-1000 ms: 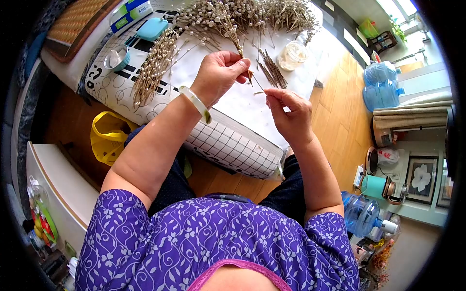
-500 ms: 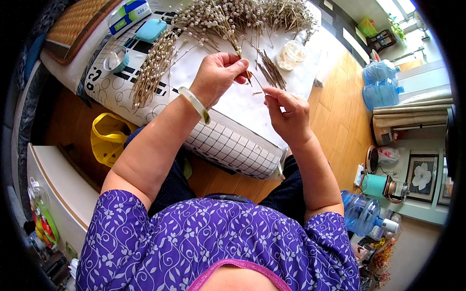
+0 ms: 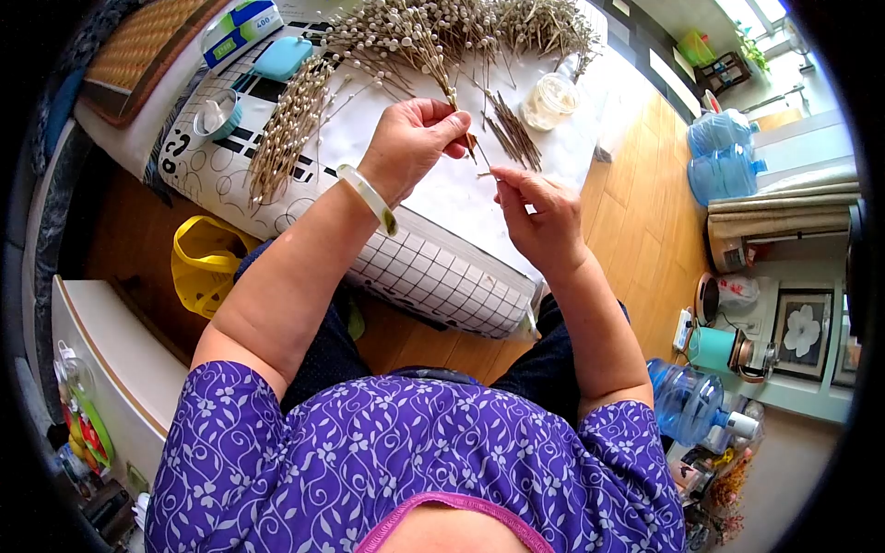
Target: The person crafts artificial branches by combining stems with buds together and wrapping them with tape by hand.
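My left hand (image 3: 419, 143), with a pale bangle (image 3: 368, 198) at the wrist, is closed around the stems of a dried bud bunch (image 3: 441, 74). The bunch points away from me, its round whitish buds spreading at the far end. Thumb and forefinger of my right hand (image 3: 541, 214) pinch the end of a thin strand (image 3: 485, 158) that runs down from the bunch's base. Whether the strand is a stem or a tie I cannot tell. Just beyond my right hand lie several cut brown sticks (image 3: 513, 134).
More dried bunches (image 3: 544, 32) lie along the table's far side, another bunch (image 3: 288, 138) at left. A clear round tub (image 3: 550, 100), a blue bowl (image 3: 218, 115), a light-blue case (image 3: 283, 59) and a tissue pack (image 3: 241, 35) stand around. A yellow basket (image 3: 201, 267) is below the table.
My right hand has shifted slightly left, nearer the base of the bunch, still pinching the strand. My left hand keeps its hold almost unmoved.
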A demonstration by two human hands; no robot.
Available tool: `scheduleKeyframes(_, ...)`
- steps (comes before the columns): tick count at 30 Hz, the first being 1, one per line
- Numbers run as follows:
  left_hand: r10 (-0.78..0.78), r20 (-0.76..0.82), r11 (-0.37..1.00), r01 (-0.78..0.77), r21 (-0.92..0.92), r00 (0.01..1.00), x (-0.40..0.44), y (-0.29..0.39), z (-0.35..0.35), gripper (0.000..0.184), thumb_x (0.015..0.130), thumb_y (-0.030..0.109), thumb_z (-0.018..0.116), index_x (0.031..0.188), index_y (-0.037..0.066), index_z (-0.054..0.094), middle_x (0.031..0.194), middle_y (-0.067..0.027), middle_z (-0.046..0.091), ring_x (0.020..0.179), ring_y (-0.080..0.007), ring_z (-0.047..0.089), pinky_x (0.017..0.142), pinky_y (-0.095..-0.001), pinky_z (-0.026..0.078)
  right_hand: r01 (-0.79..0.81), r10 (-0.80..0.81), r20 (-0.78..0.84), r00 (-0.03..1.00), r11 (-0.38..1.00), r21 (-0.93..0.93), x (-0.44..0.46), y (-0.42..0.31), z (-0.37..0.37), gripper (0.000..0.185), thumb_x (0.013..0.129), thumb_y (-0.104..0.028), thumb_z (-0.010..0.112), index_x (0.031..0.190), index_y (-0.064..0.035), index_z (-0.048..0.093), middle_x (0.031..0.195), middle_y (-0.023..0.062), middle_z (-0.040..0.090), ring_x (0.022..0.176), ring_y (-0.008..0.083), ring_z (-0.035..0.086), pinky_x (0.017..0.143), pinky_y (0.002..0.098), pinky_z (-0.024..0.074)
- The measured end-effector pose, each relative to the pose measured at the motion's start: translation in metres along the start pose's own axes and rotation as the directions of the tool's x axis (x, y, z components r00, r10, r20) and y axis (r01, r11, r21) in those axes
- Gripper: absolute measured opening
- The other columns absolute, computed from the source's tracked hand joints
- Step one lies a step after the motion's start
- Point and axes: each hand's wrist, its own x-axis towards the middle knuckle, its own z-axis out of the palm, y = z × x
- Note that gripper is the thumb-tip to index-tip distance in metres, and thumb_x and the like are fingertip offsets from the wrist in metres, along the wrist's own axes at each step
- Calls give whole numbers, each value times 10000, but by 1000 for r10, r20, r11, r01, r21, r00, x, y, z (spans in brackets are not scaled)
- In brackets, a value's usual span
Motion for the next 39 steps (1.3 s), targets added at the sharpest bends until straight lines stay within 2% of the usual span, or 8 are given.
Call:
scheduleKeyframes(9, -4, 4, 1000, 4, -12, 1000, 0, 0, -1, 159, 806, 150, 605, 821, -7, 587, 713, -67, 613, 603, -94, 557, 563, -197, 458, -5, -2, -45, 999, 988, -157, 2, -7, -5, 120, 739, -28, 586, 855, -36, 612, 712, 130, 611, 614, 243, 603, 567, 297, 481)
scheduleKeyframes(15, -7, 11, 1000, 7, -4, 1000, 0, -1, 0, 162, 804, 150, 608, 824, -9, 585, 712, -72, 615, 604, -98, 563, 567, -201, 459, 93, -97, -56, 994, 993, -68, 1, -2, 0, 128, 728, -19, 594, 853, -42, 614, 713, 123, 613, 601, 242, 602, 562, 297, 480)
scheduleKeyframes(25, -9, 20, 1000, 9, 28, 1000, 0, -1, 0, 162, 809, 137, 597, 840, -20, 576, 712, -66, 603, 607, -98, 553, 568, -205, 453, 65, -67, -30, 997, 997, -46, 2, -1, -4, 97, 733, -21, 586, 820, -51, 615, 712, 130, 613, 624, 251, 607, 568, 310, 484)
scheduleKeyframes(27, 5, 31, 998, -7, 61, 1000, 0, -2, -1, 163, 814, 133, 588, 846, -26, 573, 715, -67, 602, 613, -100, 555, 572, -206, 450, 27, -28, -4, 1000, 978, -205, 4, 5, -10, 98, 731, -25, 589, 819, -53, 620, 703, 134, 612, 623, 258, 606, 571, 304, 488)
scheduleKeyframes(33, -1, 32, 994, -2, 106, 999, -1, 2, 2, 132, 803, 119, 599, 816, -9, 570, 674, -62, 592, 588, -95, 543, 550, -206, 434, -288, 318, -401, 859, 948, 135, 26, 79, -66, 146, 785, -50, 565, 902, 30, 603, 657, 71, 614, 583, 91, 572, 530, 214, 470)
scheduleKeyframes(36, -8, 40, 993, 4, 115, 999, -1, 2, 3, 127, 799, 120, 607, 784, 0, 567, 655, -58, 587, 571, -93, 535, 534, -203, 425, -457, 471, -350, 810, 880, 127, 41, 130, -86, 139, 789, -68, 551, 844, 46, 609, 652, 82, 612, 578, 104, 576, 537, 217, 470)
scheduleKeyframes(38, -5, 33, 993, 1, 114, 999, -2, 3, 5, 129, 795, 120, 612, 762, 6, 562, 646, -55, 582, 561, -92, 531, 528, -202, 418, -475, 497, -268, 825, 868, 149, 47, 157, -79, 136, 781, -91, 558, 814, 25, 621, 653, 84, 622, 573, 114, 586, 546, 228, 472)
scheduleKeyframes(39, -6, 27, 994, 3, 114, 1000, -3, 4, 6, 129, 794, 121, 614, 759, 9, 561, 643, -49, 577, 562, -91, 531, 526, -201, 415, -485, 481, -254, 839, 873, 51, 52, 167, -75, 146, 775, -132, 564, 802, -5, 631, 646, 75, 631, 567, 116, 594, 566, 240, 473)
